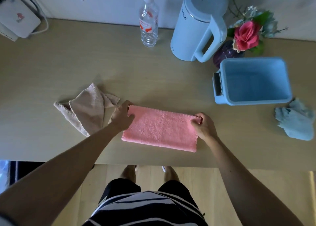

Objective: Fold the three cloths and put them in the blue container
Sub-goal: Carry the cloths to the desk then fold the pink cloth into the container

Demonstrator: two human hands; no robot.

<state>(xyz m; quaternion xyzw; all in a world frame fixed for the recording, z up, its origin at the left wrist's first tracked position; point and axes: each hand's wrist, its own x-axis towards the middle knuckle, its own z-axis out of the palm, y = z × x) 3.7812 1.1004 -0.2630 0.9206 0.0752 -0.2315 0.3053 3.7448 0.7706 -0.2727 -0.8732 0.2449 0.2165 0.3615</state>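
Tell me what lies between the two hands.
The pink cloth, flat on the table, spans from the left hand to the right hand; each pinches a far corner. Head view.

Far-left corner of pink cloth (160, 130) hidden under left hand (122, 117), which also covers part of beige cloth (89, 109); fingers of right hand (203, 125) hide the far-right corner. Vase (224, 53) partly hidden behind kettle (196, 27) handle and blue container (253, 60). White device (17, 18) cut by left edge; bottle (148, 20) label print too small to read.
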